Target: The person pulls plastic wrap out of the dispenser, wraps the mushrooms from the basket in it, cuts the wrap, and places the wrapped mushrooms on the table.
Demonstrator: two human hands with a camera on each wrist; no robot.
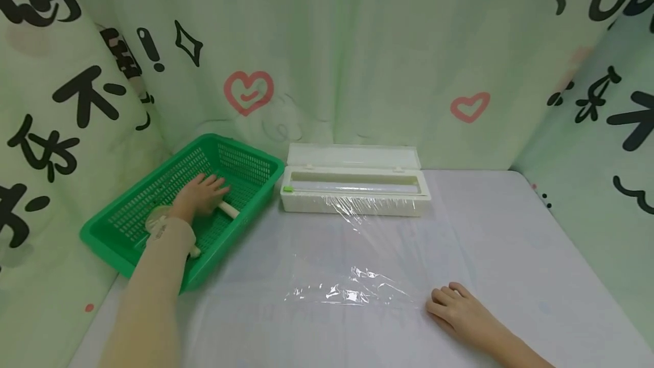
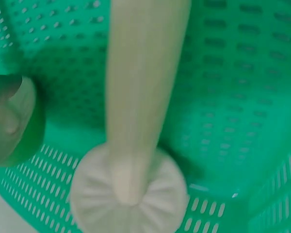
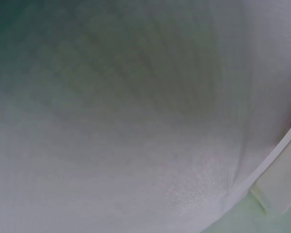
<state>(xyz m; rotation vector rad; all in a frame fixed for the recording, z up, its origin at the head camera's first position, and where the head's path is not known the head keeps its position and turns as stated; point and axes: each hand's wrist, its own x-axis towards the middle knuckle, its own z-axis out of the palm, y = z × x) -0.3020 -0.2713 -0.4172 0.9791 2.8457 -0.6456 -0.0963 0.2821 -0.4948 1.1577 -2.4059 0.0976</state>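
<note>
My left hand (image 1: 201,195) reaches into the green basket (image 1: 128,243) and rests on a pale mushroom-shaped item (image 1: 230,209). Its fingers look fairly straight across the stem. The left wrist view is blurred and shows the cream stem (image 2: 140,73) ending in a round ribbed cap (image 2: 131,204) on the basket floor. My right hand (image 1: 460,311) lies on the white table (image 1: 536,254) with fingers loosely curled and holding nothing. It sits just right of a crinkled sheet of cling film (image 1: 357,288). The film runs from the white dispenser box (image 1: 355,203), whose lid stands open.
Green printed curtains (image 1: 357,44) close in the table at the back and on both sides. The basket sits tilted against the left curtain. The dispenser has a small green slider (image 1: 288,189) at its left end. The right wrist view shows only white tabletop (image 3: 136,121) and its edge.
</note>
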